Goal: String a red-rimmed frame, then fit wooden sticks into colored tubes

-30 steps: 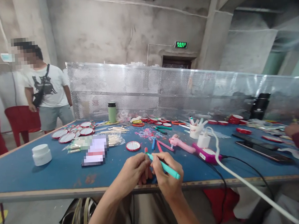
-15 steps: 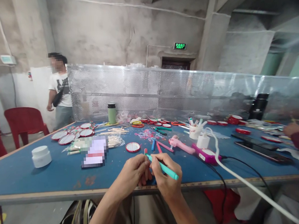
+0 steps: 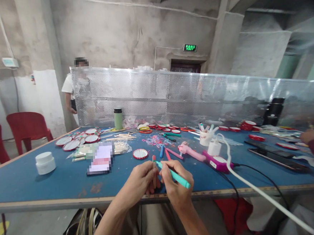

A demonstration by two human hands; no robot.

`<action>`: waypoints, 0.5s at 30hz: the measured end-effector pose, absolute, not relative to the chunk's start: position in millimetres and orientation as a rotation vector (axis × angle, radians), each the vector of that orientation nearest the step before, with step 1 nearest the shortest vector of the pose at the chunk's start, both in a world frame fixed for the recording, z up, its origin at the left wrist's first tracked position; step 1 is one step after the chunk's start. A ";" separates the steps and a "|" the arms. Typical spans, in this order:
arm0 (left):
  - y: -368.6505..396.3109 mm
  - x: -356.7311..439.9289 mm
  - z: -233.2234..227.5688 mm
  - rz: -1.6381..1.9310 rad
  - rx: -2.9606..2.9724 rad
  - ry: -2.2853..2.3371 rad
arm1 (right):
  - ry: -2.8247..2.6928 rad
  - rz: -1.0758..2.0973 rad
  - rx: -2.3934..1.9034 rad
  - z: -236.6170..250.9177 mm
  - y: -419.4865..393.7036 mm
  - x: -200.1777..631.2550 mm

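My left hand pinches a thin wooden stick with a red tip and holds it upright near the front edge of the blue table. My right hand grips a teal marker like a pen. The marker's tip touches the stick just below the red end. Both hands rest close together above the table edge.
A white jar, a phone, red-rimmed round mirrors, loose markers, a pink glue gun, a white charger with cable, a green flask. Another person's hand at right. A person stands behind the perforated screen. Red chairs at left.
The standing person walked from the left to behind the metal screen. My hands stayed together at the stick; the view shifted slightly.
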State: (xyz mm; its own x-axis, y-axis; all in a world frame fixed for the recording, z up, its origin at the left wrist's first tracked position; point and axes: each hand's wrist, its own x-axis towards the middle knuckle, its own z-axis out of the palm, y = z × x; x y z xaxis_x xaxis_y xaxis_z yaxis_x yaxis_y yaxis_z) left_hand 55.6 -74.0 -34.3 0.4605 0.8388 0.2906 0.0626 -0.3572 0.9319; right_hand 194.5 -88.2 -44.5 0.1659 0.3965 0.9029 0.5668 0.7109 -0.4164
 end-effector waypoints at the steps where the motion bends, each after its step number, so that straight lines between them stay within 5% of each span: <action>1: -74.2 55.5 -34.4 1.010 1.748 0.770 | -1.451 -0.139 -0.847 -44.7 -88.3 194.3; 15: -74.3 55.8 -34.8 1.013 1.740 0.775 | -1.489 -0.181 -0.855 -43.3 -88.2 194.5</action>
State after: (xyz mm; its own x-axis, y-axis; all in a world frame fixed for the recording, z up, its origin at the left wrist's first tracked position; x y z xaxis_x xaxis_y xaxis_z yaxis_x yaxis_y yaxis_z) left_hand 55.8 -74.3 -34.8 0.4572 0.8411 0.2888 0.0590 -0.3527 0.9339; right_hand 194.5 -88.2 -43.3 0.1277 0.3895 0.9121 0.5969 0.7042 -0.3844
